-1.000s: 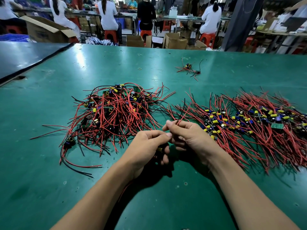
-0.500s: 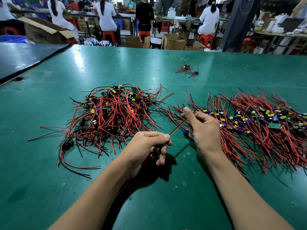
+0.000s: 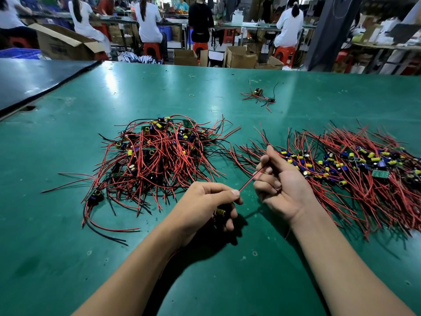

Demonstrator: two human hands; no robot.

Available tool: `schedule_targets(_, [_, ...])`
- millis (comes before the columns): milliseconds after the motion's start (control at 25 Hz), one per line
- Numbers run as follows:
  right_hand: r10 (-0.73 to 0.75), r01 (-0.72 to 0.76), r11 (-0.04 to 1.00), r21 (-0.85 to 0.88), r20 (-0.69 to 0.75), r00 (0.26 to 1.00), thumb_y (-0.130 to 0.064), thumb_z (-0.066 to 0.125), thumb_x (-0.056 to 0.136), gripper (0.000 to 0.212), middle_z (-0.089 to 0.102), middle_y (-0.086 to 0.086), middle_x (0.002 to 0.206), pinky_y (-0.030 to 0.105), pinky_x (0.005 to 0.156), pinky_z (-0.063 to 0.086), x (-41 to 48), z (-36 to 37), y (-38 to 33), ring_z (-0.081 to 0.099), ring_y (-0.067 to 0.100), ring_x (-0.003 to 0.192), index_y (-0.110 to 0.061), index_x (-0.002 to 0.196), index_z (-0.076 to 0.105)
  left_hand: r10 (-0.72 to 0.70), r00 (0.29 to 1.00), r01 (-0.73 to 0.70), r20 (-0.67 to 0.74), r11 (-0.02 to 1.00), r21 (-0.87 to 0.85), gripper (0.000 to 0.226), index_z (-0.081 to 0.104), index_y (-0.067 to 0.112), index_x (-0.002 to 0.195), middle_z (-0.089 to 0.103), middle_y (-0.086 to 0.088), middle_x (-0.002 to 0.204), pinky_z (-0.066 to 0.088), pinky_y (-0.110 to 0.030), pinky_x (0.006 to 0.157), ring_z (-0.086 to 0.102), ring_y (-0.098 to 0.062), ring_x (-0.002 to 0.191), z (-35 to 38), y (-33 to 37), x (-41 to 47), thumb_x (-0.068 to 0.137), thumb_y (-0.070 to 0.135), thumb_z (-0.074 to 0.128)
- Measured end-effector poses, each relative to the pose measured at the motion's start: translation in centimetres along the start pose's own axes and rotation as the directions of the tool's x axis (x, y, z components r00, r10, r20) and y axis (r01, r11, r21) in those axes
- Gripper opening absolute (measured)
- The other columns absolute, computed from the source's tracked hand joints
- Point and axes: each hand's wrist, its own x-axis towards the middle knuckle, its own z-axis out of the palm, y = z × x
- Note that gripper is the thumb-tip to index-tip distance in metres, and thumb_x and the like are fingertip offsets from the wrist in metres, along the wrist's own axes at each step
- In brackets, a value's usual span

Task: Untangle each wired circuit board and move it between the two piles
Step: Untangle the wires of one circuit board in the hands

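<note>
One tangled red-wired board heap [image 3: 159,160] at ten o'clock, combed heap [image 3: 353,176] at two o'clock, left hand [image 3: 202,204] gripping yellow-capacitor board [image 3: 220,212], right hand [image 3: 282,185] pinching its red wire [image 3: 250,180]

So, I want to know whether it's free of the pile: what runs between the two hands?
In the head view, one red wire, drawn straight from the left hand to the right hand, above bare green table.

Both bare forearms reach forward from below, converging. Left hand [image 3: 205,201]: knuckles up, fingers curled, thumb and forefinger pinching a red wire [image 3: 250,179]. Right hand [image 3: 282,185], just beside it and slightly farther forward: palm turned leftward, fingers curled on the same wire, thumb raised.
</note>
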Motion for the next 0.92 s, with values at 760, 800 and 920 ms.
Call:
schedule_targets(760, [-0.346,0.566,0.210,-0.798,0.481,0.806,-0.062,0.060,0.090,0.042,0.051,-0.014,0.060,0.018,0.053,0.035,-0.9,0.7,5.3,0.041,0.001,0.054,-0.025,0.072,0.053,0.240,0.947,-0.307,-0.214,0.872,-0.381,0.046,0.054,0.006,0.127,0.069,-0.002,0.123,0.054,-0.031,0.093,0.063,-0.019,0.114,-2.0,1.6,0.6,0.082,0.011,0.062])
schedule_targets(800, [-0.364,0.558,0.371,-0.742,0.437,0.823,-0.058,0.058,0.094,0.040,0.049,-0.012,0.060,0.018,0.050,0.034,-1.0,1.0,5.3,0.040,0.003,0.053,-0.026,0.071,0.054,0.244,0.949,-0.305,-0.199,0.872,-0.383,0.046,0.056,0.008,0.124,0.069,-0.001,0.123,0.053,-0.032,0.096,0.062,-0.019,0.116,-1.8,1.5,0.6,0.079,0.013,0.064])
schedule_targets(920, [-0.325,0.443,0.749,-0.493,0.310,0.894,-0.044,0.061,0.093,0.035,0.046,-0.003,0.056,0.020,0.042,0.021,-1.1,1.9,4.5,0.034,0.007,0.042,-0.024,0.065,0.056,0.237,0.961,-0.273,-0.140,0.879,-0.391,0.050,0.060,0.010,0.123,0.069,-0.006,0.123,0.048,-0.038,0.102,0.060,-0.023,0.121,-1.5,1.2,0.6,0.074,0.007,0.069])
